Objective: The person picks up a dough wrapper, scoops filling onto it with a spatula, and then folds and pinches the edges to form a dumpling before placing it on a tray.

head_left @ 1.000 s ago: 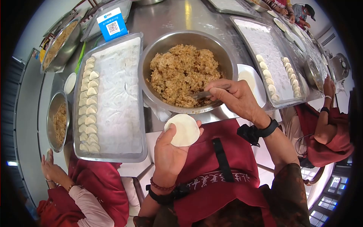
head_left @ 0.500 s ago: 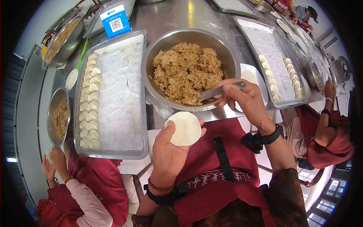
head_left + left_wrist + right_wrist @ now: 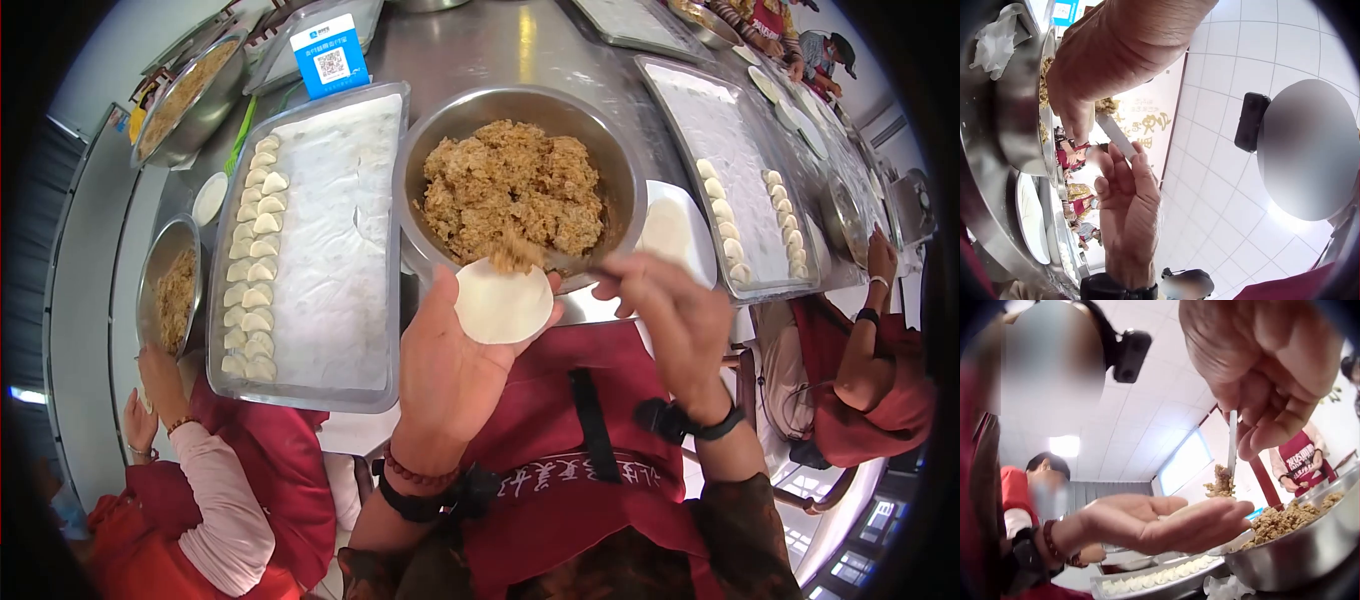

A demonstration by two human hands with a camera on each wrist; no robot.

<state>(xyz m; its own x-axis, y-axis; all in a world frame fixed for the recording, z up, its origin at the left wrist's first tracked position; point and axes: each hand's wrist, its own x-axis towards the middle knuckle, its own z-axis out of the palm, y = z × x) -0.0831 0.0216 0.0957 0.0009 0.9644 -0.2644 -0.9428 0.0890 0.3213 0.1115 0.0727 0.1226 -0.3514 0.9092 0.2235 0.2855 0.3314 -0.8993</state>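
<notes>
My left hand (image 3: 445,375) lies palm up in front of the big steel bowl (image 3: 622,165), its fingers extended under a round dough wrapper (image 3: 505,310). The thumb lies along the wrapper's left edge. In my right hand (image 3: 680,325) is a flat metal spatula (image 3: 1117,136), pinched between thumb and fingers. A lump of crumbly brown filling (image 3: 1221,482) clings to the spatula's end, close over the wrapper's far edge. More filling (image 3: 510,185) is heaped in the bowl behind. The right hand and spatula look blurred in the head view.
Left of the bowl is a floured tray (image 3: 335,250) with rows of folded dumplings (image 3: 262,245); a similar tray (image 3: 705,140) stands right. A white plate (image 3: 690,235) sits beside the bowl. Another person's hand (image 3: 162,385) works by a smaller bowl (image 3: 195,325) at far left.
The spatula has come out of the bowl with filling on its end and moved over the wrapper. My left hand has risen toward the bowl's rim, its thumb shifting off the wrapper's top.
</notes>
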